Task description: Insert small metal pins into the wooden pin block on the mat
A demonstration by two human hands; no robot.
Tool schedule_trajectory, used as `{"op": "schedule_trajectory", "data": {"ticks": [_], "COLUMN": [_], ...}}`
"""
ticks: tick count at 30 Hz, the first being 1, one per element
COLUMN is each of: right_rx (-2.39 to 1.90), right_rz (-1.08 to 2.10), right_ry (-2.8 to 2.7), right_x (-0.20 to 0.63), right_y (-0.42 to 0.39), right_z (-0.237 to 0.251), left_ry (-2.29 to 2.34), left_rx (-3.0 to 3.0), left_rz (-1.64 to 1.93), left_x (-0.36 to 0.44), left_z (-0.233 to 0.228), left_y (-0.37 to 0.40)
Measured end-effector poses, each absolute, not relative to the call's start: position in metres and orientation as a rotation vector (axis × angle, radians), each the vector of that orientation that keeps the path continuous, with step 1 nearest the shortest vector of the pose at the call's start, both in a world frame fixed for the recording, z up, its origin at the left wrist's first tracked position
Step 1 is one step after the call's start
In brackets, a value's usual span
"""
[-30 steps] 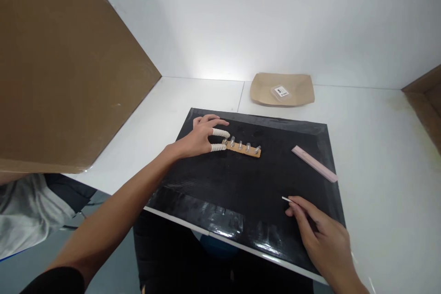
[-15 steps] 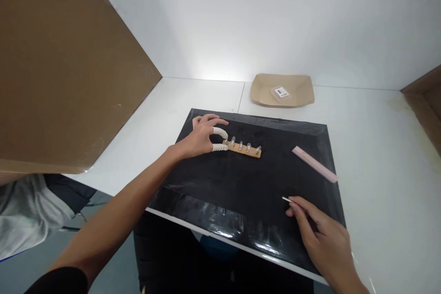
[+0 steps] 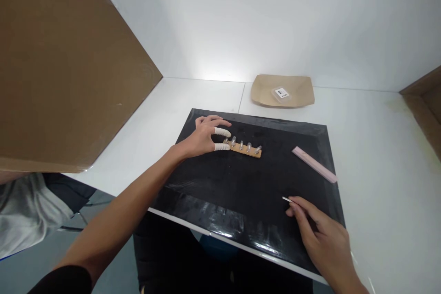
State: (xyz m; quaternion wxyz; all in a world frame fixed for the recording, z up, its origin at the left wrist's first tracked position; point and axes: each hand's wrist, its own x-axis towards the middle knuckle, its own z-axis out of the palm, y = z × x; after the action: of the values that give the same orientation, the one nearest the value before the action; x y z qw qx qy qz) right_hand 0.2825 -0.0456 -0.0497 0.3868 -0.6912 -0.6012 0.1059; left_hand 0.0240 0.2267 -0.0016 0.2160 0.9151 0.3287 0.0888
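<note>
A small tan strip (image 3: pixel 245 149) with several upright metal pins lies on the black mat (image 3: pixel 241 193). My left hand (image 3: pixel 203 138), white cots on thumb and forefinger, pinches the strip's left end. My right hand (image 3: pixel 322 236) rests near the mat's front right edge and grips a thin metal tool (image 3: pixel 286 199), whose tip points left; its shaft is hidden in my fingers.
A pink flat bar (image 3: pixel 314 164) lies on the mat's right side. A brown paper tray (image 3: pixel 265 94) with a small clear packet (image 3: pixel 280 93) sits at the back. Cardboard panels stand at left (image 3: pixel 62 64) and far right (image 3: pixel 425 101) on the white table (image 3: pixel 386 156).
</note>
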Motion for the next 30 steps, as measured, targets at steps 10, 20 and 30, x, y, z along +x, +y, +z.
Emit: {"op": "schedule_trajectory", "data": {"ticks": [10, 20, 30], "right_rx": [-1.792, -1.824, -1.838], "right_rz": [0.355, 0.379, 0.366], "right_ry": [-1.517, -1.446, -1.441], "right_x": [0.287, 0.284, 0.284], "right_y": [-0.049, -0.049, -0.048], "right_z": [-0.057, -0.055, -0.06], "left_ry": [0.903, 0.988, 0.924], "left_rx": [2.501, 2.468, 2.315], "left_rz": [0.205, 0.146, 0.294], "left_x": [0.015, 0.01, 0.002], "left_z": [-0.001, -0.01, -0.017], "left_y": [0.228, 0.22, 0.201]}}
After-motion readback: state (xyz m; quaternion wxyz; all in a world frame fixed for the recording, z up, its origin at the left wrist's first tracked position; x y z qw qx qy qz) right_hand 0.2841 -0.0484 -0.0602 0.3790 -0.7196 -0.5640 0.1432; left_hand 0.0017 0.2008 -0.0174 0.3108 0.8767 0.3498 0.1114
